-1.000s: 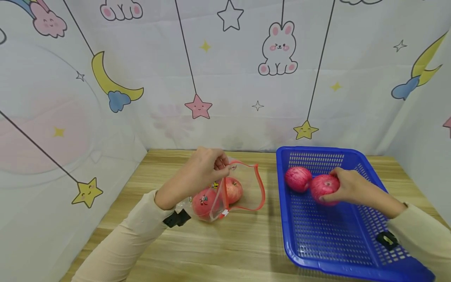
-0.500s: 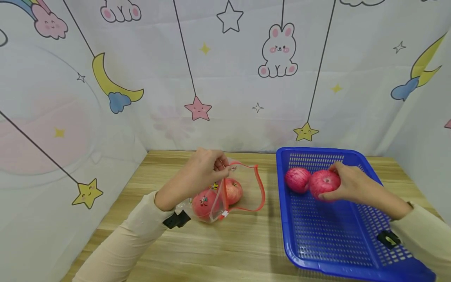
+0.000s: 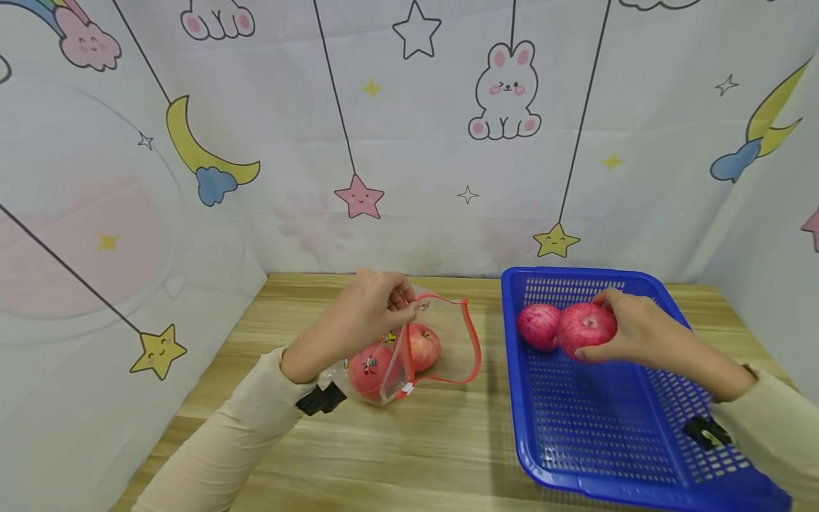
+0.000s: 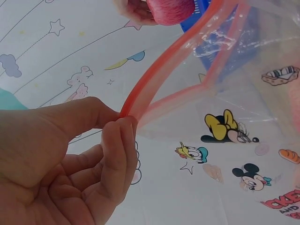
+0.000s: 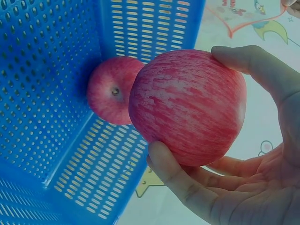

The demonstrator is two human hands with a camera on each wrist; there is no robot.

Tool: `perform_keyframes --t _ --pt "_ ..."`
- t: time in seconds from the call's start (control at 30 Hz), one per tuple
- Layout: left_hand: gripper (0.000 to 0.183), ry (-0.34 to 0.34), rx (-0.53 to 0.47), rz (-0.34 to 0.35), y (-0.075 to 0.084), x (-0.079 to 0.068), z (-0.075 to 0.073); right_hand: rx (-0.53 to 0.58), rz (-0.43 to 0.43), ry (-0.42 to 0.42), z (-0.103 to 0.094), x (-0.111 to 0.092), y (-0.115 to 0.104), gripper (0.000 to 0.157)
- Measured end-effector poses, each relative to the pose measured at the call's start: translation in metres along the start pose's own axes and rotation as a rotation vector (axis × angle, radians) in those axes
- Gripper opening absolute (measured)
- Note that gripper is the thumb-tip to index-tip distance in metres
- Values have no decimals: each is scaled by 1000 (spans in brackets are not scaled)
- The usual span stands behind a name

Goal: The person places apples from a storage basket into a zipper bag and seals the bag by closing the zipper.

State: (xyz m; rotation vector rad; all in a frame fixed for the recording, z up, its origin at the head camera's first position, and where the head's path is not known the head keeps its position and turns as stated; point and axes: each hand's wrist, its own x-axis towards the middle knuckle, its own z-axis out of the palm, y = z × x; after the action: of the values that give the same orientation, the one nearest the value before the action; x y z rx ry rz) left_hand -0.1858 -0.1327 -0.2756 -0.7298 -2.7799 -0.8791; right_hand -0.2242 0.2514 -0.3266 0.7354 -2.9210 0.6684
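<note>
My left hand (image 3: 377,302) pinches the red zip edge of a clear plastic bag (image 4: 215,164) between thumb and fingertips. Its mouth gapes toward the basket, and cartoon characters are printed on its side. Two apples lie inside: a paler one (image 3: 425,347) and a redder one (image 3: 370,375) partly behind the print. Over the blue basket (image 3: 523,427), my right hand (image 3: 643,338) grips a red striped apple (image 5: 187,108), thumb on one side and fingers on the other. Another red apple (image 3: 539,327) sits against the basket's left wall, partly overlapped by the held one in the right wrist view.
The wood-grain table (image 3: 435,455) shows between the bag and the basket, and in front of the bag. A white cloth backdrop (image 3: 422,142) with printed stars, moons and a rabbit closes off the back and both sides.
My right hand has lifted the gripped apple slightly and shifted it a little to the left, so it overlaps the other apple more. The left hand and bag stay in place.
</note>
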Motion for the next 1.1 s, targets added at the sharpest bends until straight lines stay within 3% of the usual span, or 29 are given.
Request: perform_keyframes --t 0.23,1.1 --pt "4 -2 -37 3 0 -1 0 21 14 -16 -4 0 -5 84" --pt "5 -4 -30 24 0 -2 -1 24 -11 -15 -10 1 -23 82"
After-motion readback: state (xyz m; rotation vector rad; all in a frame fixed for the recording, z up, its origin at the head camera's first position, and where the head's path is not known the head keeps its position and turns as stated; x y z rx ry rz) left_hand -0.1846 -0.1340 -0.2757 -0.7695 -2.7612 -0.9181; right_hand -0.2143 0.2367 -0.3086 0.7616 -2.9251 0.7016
